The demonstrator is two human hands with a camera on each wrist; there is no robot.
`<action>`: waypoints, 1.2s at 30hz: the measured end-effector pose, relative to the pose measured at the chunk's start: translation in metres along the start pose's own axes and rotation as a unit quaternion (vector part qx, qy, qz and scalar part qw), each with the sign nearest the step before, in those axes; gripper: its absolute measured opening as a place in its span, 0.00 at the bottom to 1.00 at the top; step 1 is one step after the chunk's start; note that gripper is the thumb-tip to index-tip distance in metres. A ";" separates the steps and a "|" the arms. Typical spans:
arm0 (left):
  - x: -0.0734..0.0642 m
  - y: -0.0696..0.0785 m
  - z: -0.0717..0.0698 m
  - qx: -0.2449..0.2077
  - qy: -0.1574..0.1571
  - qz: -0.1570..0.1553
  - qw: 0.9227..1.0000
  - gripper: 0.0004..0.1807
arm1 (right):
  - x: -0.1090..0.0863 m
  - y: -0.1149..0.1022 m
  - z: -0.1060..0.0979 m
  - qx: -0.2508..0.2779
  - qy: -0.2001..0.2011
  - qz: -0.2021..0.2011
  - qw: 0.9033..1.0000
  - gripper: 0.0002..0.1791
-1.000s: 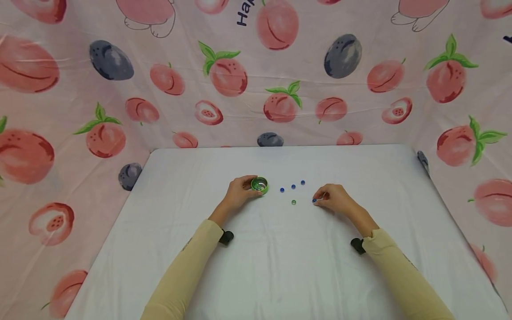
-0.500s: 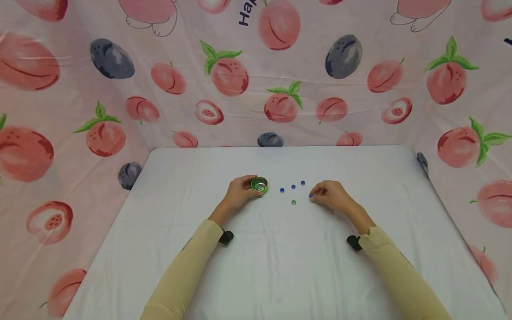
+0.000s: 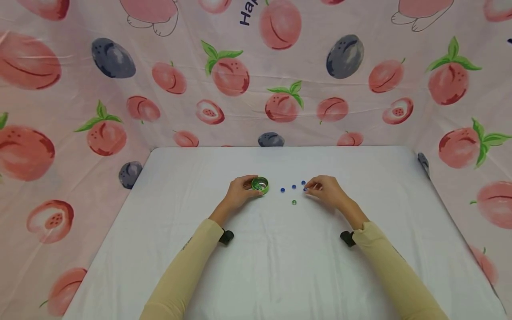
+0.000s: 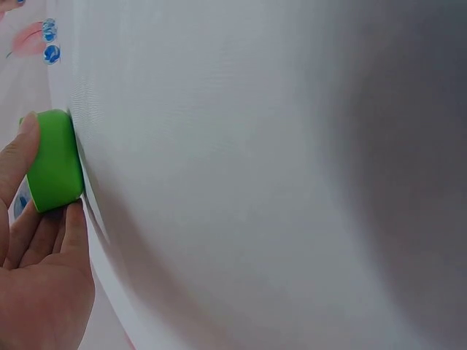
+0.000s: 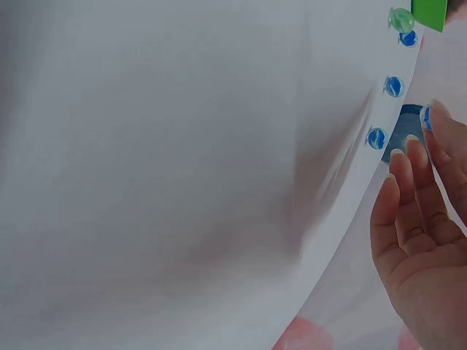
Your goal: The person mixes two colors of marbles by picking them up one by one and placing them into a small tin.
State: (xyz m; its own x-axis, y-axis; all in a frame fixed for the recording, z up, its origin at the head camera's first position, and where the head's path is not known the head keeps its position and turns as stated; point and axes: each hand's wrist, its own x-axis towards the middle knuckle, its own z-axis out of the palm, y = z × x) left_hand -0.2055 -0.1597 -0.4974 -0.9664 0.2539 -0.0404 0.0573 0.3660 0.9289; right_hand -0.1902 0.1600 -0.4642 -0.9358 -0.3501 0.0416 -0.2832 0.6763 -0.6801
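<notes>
My left hand (image 3: 241,190) grips a small round green container (image 3: 260,185) from its left side. Its opening faces up in the head view; something greenish inside is too small to make out. In the left wrist view, thumb and fingers span the container's green wall (image 4: 55,160). My right hand (image 3: 327,191) pinches a blue-and-white marble (image 5: 427,117) between thumb and fingertip, with the other fingers slightly bent. Three blue marbles lie in a slanting row, a near one (image 3: 282,190), a middle one (image 3: 294,187) and a far one (image 3: 303,182). A green marble (image 3: 294,202) lies nearer the person.
A white-covered table (image 3: 256,262) lies under both hands. Pink fruit-print cloth (image 3: 240,120) hangs along the back and both sides. Each wrist wears a small black camera, the left one (image 3: 226,237) and the right one (image 3: 347,238).
My right hand has moved left and away from the person, carrying the pinched blue marble close to the far end of the row. My left hand and the green container stay put.
</notes>
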 end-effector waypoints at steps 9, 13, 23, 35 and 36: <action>-0.001 0.001 0.000 0.002 0.001 -0.005 1.000 0.35 | 0.009 -0.008 0.004 0.006 0.008 -0.015 1.000 0.08; -0.001 0.000 0.000 0.000 0.001 -0.005 1.000 0.35 | 0.014 -0.012 0.008 0.011 0.009 -0.023 1.000 0.08; -0.003 0.002 0.000 0.006 -0.001 -0.006 1.000 0.35 | 0.029 -0.029 0.021 0.023 0.013 -0.031 0.999 0.09; -0.003 0.002 0.000 0.012 0.002 0.001 1.000 0.35 | 0.044 -0.047 0.036 0.041 -0.003 -0.040 0.998 0.09; -0.002 0.002 0.000 0.012 0.003 0.001 1.000 0.35 | 0.045 -0.048 0.037 0.040 -0.004 -0.042 0.998 0.09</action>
State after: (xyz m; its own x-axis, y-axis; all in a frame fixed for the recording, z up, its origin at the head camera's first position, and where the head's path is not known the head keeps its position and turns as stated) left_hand -0.2032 -0.1594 -0.4956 -0.9676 0.2498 -0.0358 0.0660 0.3875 0.9195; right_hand -0.2111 0.0878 -0.4566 -0.9081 -0.4079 0.0950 -0.3419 0.5910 -0.7306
